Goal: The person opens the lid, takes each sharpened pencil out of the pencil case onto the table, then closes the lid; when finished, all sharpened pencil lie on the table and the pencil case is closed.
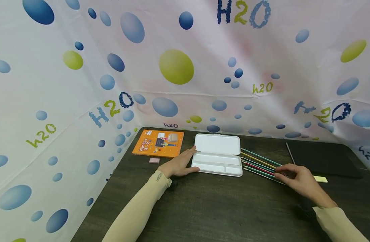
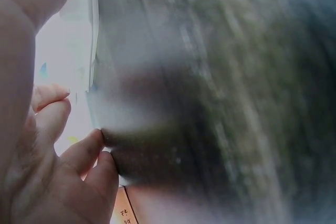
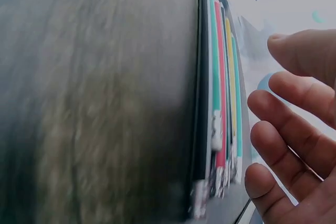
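Note:
A white hinged pencil case lies opened out on the dark table, its lid towards the back wall and its divided tray nearer. My left hand rests against the case's left side, fingers and thumb spread. To the right, several pencils in green, yellow, red and dark colours lie side by side. Over their right-hand ends is my right hand, thumb and fingers loosely bent. In the right wrist view its fingers stand apart from the pencils and grip nothing.
An orange book lies at the back left, with a pink eraser before it. A flat black tablet-like slab is at the back right. A pale yellow strip sits beside my right hand. Printed sheeting encloses the table's back.

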`<control>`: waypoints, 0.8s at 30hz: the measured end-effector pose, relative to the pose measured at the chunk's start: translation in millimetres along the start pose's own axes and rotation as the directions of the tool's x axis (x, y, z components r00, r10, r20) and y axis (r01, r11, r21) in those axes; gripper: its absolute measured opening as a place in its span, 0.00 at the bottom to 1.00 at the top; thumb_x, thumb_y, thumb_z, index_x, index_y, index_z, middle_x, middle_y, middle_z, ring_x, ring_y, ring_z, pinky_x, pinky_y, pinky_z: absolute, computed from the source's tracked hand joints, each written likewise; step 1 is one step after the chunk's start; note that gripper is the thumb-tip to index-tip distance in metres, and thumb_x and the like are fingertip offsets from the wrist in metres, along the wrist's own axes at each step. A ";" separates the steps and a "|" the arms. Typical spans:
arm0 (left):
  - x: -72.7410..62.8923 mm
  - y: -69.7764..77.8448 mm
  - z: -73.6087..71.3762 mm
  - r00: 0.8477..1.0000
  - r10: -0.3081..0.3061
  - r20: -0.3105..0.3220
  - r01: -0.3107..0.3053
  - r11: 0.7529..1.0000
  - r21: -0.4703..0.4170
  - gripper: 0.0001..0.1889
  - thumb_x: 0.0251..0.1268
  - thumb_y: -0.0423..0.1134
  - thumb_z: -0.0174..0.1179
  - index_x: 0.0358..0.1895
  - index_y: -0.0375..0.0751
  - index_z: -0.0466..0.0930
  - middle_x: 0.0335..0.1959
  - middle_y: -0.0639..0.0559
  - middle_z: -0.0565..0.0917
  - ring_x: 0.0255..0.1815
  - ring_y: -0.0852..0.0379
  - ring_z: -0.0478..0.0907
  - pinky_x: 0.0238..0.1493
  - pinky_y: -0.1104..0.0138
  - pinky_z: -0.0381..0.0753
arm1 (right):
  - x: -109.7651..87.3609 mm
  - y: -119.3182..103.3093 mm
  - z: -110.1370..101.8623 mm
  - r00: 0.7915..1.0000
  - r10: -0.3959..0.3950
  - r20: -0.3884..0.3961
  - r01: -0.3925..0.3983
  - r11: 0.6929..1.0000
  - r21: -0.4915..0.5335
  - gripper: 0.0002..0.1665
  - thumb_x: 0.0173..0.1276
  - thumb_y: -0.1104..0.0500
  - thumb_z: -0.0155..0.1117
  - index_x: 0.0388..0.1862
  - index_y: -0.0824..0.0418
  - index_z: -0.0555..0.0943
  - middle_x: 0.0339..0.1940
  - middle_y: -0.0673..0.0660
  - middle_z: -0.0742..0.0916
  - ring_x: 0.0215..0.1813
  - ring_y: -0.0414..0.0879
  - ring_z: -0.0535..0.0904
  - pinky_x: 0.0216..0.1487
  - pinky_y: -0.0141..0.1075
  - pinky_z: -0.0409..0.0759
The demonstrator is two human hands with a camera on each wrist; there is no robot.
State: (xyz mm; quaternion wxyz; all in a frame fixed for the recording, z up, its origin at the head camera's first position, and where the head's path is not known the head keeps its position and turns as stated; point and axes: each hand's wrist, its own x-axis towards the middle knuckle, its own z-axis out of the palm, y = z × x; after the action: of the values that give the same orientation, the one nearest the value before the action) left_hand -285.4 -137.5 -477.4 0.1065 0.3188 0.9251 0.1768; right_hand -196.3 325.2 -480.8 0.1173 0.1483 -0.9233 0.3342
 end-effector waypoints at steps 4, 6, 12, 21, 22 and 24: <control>-0.4 2.1 0.0 1.000 -0.010 0.004 0.010 1.000 0.005 0.44 0.71 0.63 0.55 0.80 0.43 0.49 0.82 0.49 0.43 0.80 0.52 0.47 0.77 0.56 0.54 | 5.9 -5.3 3.9 1.000 -0.007 0.010 0.006 1.000 0.016 0.10 0.64 0.59 0.73 0.44 0.59 0.87 0.38 0.55 0.87 0.30 0.34 0.78 0.23 0.32 0.76; -0.7 2.8 -0.4 1.000 -0.015 0.005 0.015 1.000 0.007 0.44 0.70 0.63 0.54 0.80 0.43 0.49 0.82 0.49 0.43 0.80 0.52 0.46 0.77 0.57 0.53 | 9.6 -9.4 7.1 1.000 -0.023 0.003 0.023 1.000 0.015 0.11 0.63 0.60 0.74 0.45 0.59 0.87 0.40 0.55 0.87 0.30 0.35 0.78 0.23 0.32 0.75; -0.8 2.5 -0.9 1.000 -0.024 0.007 0.024 1.000 0.015 0.44 0.71 0.64 0.53 0.80 0.44 0.48 0.82 0.50 0.42 0.81 0.51 0.45 0.77 0.56 0.52 | 24.6 -22.8 20.4 0.999 -0.047 0.022 0.047 0.999 -0.001 0.15 0.64 0.58 0.74 0.48 0.60 0.86 0.43 0.58 0.87 0.29 0.37 0.75 0.24 0.32 0.73; -0.4 2.1 -0.4 0.999 -0.034 0.011 0.034 0.999 0.018 0.45 0.70 0.65 0.53 0.80 0.45 0.48 0.82 0.50 0.42 0.81 0.52 0.45 0.77 0.57 0.52 | 46.8 -43.9 40.2 0.994 -0.059 0.093 0.056 0.998 0.032 0.18 0.65 0.57 0.73 0.52 0.62 0.85 0.47 0.60 0.86 0.34 0.43 0.78 0.28 0.34 0.76; -0.6 2.3 -0.6 0.999 -0.033 0.009 0.033 0.999 0.017 0.45 0.70 0.64 0.54 0.80 0.45 0.48 0.82 0.50 0.42 0.81 0.52 0.45 0.77 0.57 0.53 | 48.9 -45.9 42.7 0.993 -0.066 0.094 0.063 0.997 0.039 0.18 0.65 0.57 0.73 0.52 0.63 0.86 0.46 0.60 0.86 0.34 0.43 0.78 0.28 0.34 0.76; -0.9 2.3 -1.0 0.999 -0.032 0.008 0.032 0.999 0.015 0.45 0.70 0.64 0.54 0.80 0.45 0.48 0.82 0.50 0.43 0.81 0.52 0.45 0.77 0.57 0.53 | 52.9 -49.5 47.7 0.992 -0.082 0.096 0.077 0.996 0.056 0.18 0.65 0.58 0.73 0.52 0.63 0.86 0.45 0.60 0.86 0.32 0.43 0.77 0.27 0.34 0.76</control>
State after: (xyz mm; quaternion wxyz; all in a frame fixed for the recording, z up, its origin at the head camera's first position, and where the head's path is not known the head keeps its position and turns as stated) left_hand -283.7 -136.6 -475.5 0.1107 0.3057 0.9308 0.1672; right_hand -233.6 247.5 -471.0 0.0813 0.2040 -0.9124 0.3455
